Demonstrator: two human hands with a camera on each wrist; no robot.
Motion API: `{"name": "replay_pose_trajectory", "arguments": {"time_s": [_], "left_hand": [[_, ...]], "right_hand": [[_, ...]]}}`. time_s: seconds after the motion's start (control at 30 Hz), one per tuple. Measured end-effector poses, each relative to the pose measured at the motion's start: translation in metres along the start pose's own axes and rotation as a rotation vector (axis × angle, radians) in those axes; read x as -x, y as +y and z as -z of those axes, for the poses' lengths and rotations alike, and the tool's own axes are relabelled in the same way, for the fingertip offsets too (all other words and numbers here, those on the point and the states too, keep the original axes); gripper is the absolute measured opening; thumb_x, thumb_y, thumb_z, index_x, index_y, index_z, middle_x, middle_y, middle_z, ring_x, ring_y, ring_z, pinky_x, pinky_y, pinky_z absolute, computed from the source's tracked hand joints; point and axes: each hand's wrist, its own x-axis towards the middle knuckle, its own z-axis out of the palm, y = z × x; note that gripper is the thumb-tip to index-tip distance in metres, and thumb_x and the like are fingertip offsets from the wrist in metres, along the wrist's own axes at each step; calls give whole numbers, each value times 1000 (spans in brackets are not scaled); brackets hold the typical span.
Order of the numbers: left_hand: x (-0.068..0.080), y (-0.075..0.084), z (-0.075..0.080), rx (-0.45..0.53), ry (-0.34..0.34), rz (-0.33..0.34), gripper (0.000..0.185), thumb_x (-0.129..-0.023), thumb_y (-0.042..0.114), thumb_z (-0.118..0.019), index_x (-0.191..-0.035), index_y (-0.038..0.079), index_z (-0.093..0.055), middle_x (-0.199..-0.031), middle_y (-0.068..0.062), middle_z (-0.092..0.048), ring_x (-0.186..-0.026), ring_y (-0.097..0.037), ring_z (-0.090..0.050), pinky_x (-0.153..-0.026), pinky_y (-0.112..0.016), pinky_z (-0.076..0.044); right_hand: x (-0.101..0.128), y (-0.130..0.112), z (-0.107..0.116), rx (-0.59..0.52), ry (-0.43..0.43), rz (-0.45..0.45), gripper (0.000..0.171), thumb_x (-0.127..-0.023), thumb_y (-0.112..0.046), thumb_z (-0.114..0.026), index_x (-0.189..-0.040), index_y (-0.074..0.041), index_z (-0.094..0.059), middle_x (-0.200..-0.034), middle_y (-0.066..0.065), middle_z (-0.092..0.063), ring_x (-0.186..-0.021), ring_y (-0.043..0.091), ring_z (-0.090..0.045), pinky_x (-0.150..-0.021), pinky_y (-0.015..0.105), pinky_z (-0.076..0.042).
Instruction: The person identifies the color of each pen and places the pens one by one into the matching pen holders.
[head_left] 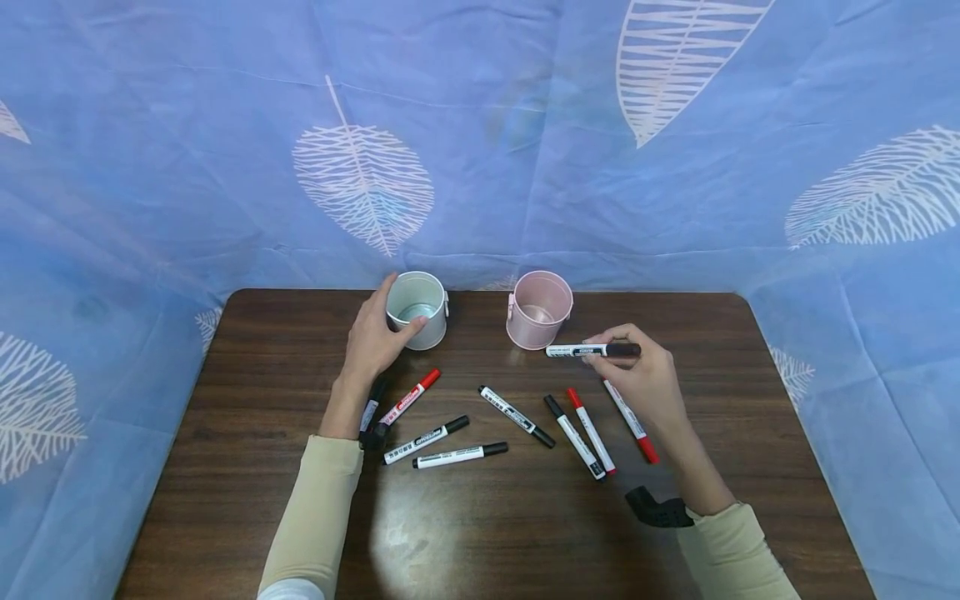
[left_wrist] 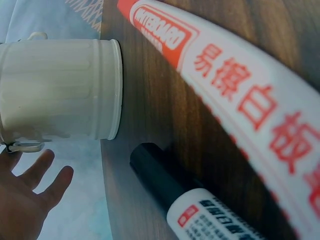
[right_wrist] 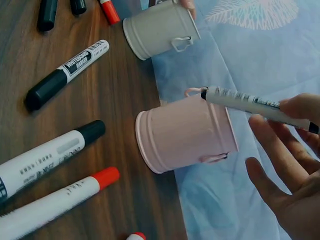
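Note:
My left hand (head_left: pixel 372 333) holds the pale green-white bucket (head_left: pixel 427 333) at its upper left, thumb across the front and a finger at the rim. Some of its fingers (left_wrist: pixel 37 170) show spread apart beside that bucket (left_wrist: pixel 55 90) in the left wrist view. Between thumb and fingers, my right hand (head_left: pixel 637 367) pinches a black-capped whiteboard marker (head_left: pixel 577 351). The marker lies nearly level, its far end close to the pink bucket (head_left: pixel 534 333). In the right wrist view, this marker's end (right_wrist: pixel 225 96) overlaps the pink bucket's upper part (right_wrist: pixel 185 132); whether they touch I cannot tell.
Several black markers lie on the brown table (head_left: pixel 285 500), among them one in the middle (head_left: pixel 517 417). Red markers lie at the left (head_left: pixel 405 402) and right (head_left: pixel 592 429), another (head_left: pixel 630 421) under the right hand. A blue leaf-patterned cloth (head_left: pixel 480 167) hangs behind.

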Motion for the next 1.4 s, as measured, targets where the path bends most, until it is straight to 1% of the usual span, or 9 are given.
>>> {"name": "replay_pose_trajectory", "arguments": {"time_s": [0.1,0.23,0.37,0.43,0.53,0.77,0.93,1.2,1.4], "left_hand": [[0,-1,-1,3,1,2,93,-82,68,-65,-158,30,-26,-150,-12,-45,-132,-36,-45,-97,-64,-39],[0,-2,-2,12,0,0,93,-82,68,-66,-158,30,-26,-150,-12,-44,-132,-37,-45,-98,-64,-39],[0,-1,-2,24,8,-4,91,-83,64,-68,-157,31,-27,-150,-13,-45,-131,-37,-46,-98,-64,-39],[0,-1,-3,29,6,-2,91,-83,63,-69,-157,31,-27,-149,-13,-45,-131,-37,-46,-97,-64,-39],[-1,-2,-2,31,-4,-4,92,-83,63,-68,-158,31,-26,-150,-12,-45,-132,-37,-45,-98,-64,-39],[-2,-3,-2,21,10,-12,92,-82,65,-68,-157,30,-27,-150,-11,-45,-131,-35,-46,-97,-62,-41],[-3,-3,-3,17,6,-19,92,-83,65,-67,-157,30,-27,-149,-10,-46,-130,-35,-47,-95,-62,-43],[-4,-3,-4,10,8,-12,92,-83,65,-68,-157,30,-27,-148,-10,-47,-129,-34,-48,-95,-61,-43],[-6,-5,-3,25,5,-21,91,-82,62,-70,-157,29,-28,-149,-9,-46,-129,-35,-47,-94,-61,-43]], "right_hand": [[0,-1,-2,-91,-26,-55,23,-87,-13,-77,-104,-6,-62,-107,9,-73,-89,10,-71,-64,23,-55],[-5,-4,-9,-180,-19,-90,25,-87,-13,-78,-106,-5,-64,-108,12,-73,-85,11,-72,-61,23,-53],[-18,-15,-20,-247,-15,-75,28,-85,-13,-79,-108,-4,-66,-105,11,-72,-86,10,-72,-64,23,-53],[-27,-23,-26,-281,-15,-52,30,-85,-12,-80,-109,-2,-67,-104,11,-71,-89,11,-72,-71,24,-56],[-38,-34,-34,-301,-14,-24,31,-84,-11,-80,-109,1,-67,-103,12,-69,-89,12,-72,-75,25,-56],[-54,-52,-50,-308,-15,-30,30,-84,-15,-81,-106,-1,-68,-100,10,-69,-89,11,-71,-79,25,-56],[-62,-54,-60,-397,-33,-39,29,-84,-11,-80,-108,1,-67,-90,7,-73,-80,14,-73,-71,29,-58],[-73,-55,-75,-537,-58,-15,30,-86,-6,-77,-111,4,-64,-81,6,-73,-70,18,-73,-61,28,-56],[-81,-57,-88,-565,-33,-24,27,-87,-9,-77,-108,1,-65,-87,12,-73,-67,22,-72,-59,28,-56]]}}
